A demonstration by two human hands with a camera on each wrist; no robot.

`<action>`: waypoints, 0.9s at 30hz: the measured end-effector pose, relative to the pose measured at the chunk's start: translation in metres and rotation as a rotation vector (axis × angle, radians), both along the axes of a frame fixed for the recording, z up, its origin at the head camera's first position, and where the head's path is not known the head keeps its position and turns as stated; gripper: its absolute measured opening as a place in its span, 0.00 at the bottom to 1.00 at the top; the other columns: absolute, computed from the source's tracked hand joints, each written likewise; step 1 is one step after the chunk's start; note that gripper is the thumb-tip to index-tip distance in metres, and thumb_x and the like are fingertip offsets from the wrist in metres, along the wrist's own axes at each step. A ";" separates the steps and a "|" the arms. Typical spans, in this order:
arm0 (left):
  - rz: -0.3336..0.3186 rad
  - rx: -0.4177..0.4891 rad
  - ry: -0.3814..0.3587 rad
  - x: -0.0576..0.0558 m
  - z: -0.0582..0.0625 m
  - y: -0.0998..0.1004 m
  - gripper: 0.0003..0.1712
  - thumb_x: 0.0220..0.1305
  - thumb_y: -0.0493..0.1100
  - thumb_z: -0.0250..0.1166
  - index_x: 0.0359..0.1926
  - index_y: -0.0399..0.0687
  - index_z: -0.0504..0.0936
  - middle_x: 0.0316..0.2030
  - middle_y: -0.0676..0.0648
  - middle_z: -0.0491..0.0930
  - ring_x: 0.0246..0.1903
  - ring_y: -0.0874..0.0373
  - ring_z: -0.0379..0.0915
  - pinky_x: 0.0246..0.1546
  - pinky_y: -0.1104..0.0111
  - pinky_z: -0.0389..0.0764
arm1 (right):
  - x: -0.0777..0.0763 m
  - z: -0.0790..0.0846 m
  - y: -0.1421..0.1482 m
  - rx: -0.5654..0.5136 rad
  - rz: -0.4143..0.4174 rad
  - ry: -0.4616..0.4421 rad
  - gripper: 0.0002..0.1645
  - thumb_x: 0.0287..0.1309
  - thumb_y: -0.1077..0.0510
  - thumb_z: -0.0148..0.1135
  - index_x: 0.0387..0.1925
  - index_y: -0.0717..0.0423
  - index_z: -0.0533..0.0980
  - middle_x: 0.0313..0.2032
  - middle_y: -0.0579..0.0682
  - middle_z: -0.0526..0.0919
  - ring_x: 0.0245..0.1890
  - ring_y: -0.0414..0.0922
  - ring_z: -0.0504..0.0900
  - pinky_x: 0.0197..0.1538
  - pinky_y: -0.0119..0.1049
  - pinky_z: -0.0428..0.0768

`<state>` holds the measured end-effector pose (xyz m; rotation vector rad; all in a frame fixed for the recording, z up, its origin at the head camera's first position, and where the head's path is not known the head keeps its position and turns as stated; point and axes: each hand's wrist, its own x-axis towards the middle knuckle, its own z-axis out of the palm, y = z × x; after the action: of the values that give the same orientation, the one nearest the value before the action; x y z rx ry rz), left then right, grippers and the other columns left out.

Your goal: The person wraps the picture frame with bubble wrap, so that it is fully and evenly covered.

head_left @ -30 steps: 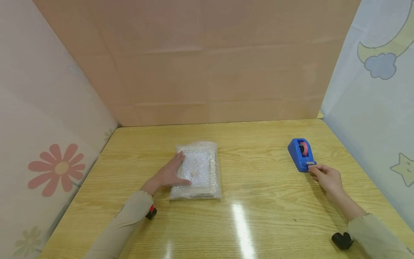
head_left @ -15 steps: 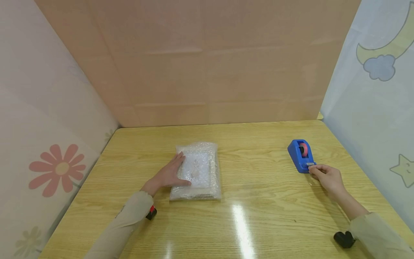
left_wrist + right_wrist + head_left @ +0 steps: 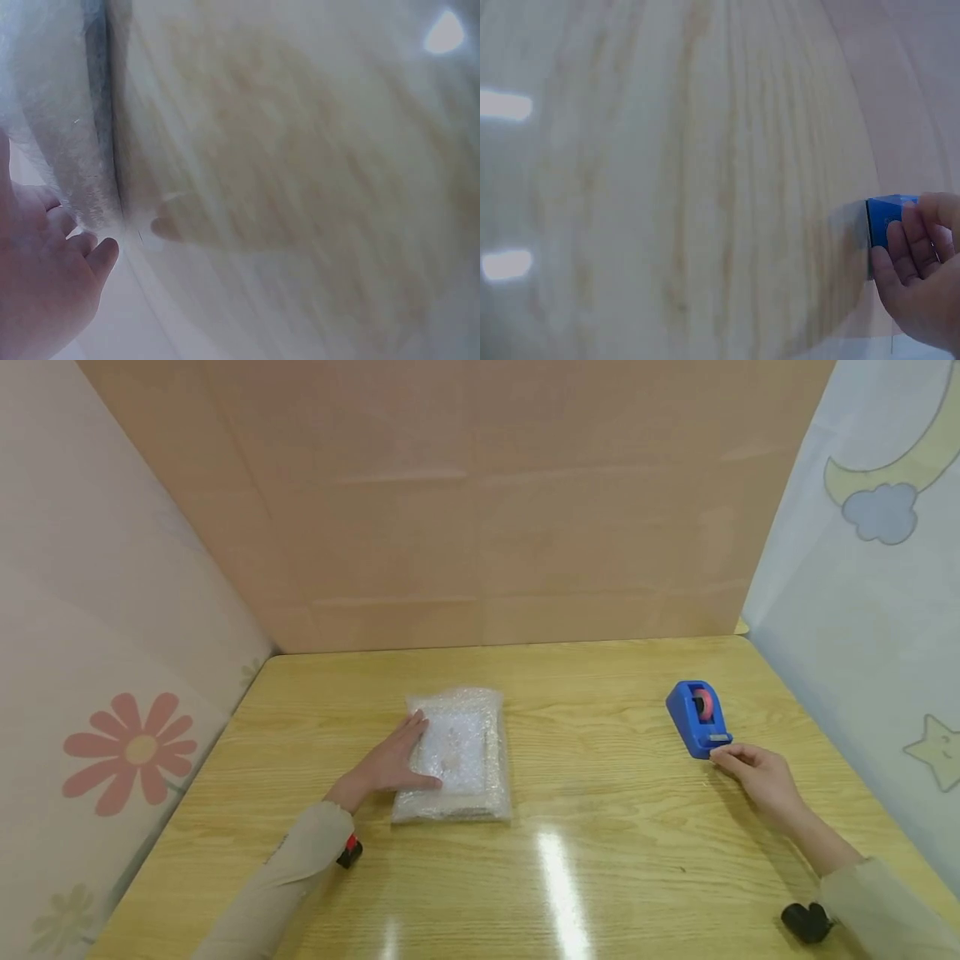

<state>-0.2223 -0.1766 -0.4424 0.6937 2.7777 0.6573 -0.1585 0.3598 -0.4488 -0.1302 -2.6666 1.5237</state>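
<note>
A flat package in bubble wrap (image 3: 461, 747) lies left of the middle of the table in the head view, with a pale rectangular item showing through. My left hand (image 3: 386, 764) rests on its left side, fingers and thumb spread over the top. On the right stands a blue tape dispenser (image 3: 680, 720) holding a roll of tape (image 3: 703, 705) with a pink core. Just in front of its cutter, my right hand (image 3: 759, 777) pinches the tape's end between thumb and forefinger; the strip itself is barely visible. In the right wrist view, this hand (image 3: 926, 277) partly hides the dispenser.
Both items sit on a wood-grain table (image 3: 585, 718). A brown panel (image 3: 480, 510) rises behind it, and patterned walls flank both sides. A black and red object (image 3: 349, 852) shows beside the left sleeve, and a black one (image 3: 807, 922) by the right sleeve.
My right hand has drawn slightly down and away from the dispenser's cutter. The left hand and the package have stayed in place.
</note>
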 end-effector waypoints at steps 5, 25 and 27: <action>0.001 -0.003 -0.011 0.001 0.001 0.000 0.65 0.41 0.69 0.66 0.69 0.39 0.45 0.70 0.44 0.36 0.69 0.49 0.29 0.65 0.53 0.46 | 0.002 0.008 -0.007 0.010 0.044 0.054 0.19 0.61 0.52 0.54 0.39 0.66 0.75 0.30 0.31 0.77 0.30 0.30 0.74 0.30 0.23 0.75; -0.004 -0.042 -0.003 -0.001 0.003 0.002 0.64 0.42 0.68 0.66 0.69 0.39 0.45 0.70 0.43 0.36 0.69 0.50 0.29 0.66 0.55 0.45 | -0.043 0.061 -0.131 -0.017 0.319 0.110 0.18 0.61 0.50 0.54 0.41 0.61 0.76 0.42 0.55 0.79 0.40 0.33 0.75 0.44 0.32 0.75; 0.001 -0.041 -0.004 -0.001 0.003 0.002 0.64 0.42 0.69 0.66 0.69 0.39 0.45 0.70 0.44 0.36 0.69 0.50 0.29 0.66 0.55 0.45 | -0.048 0.065 -0.148 -0.043 0.344 0.105 0.18 0.60 0.50 0.55 0.41 0.60 0.77 0.42 0.55 0.78 0.40 0.36 0.75 0.45 0.37 0.76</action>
<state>-0.2229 -0.1746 -0.4391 0.6824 2.7798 0.6001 -0.2070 0.2118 -0.3841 0.4165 -2.6755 1.6210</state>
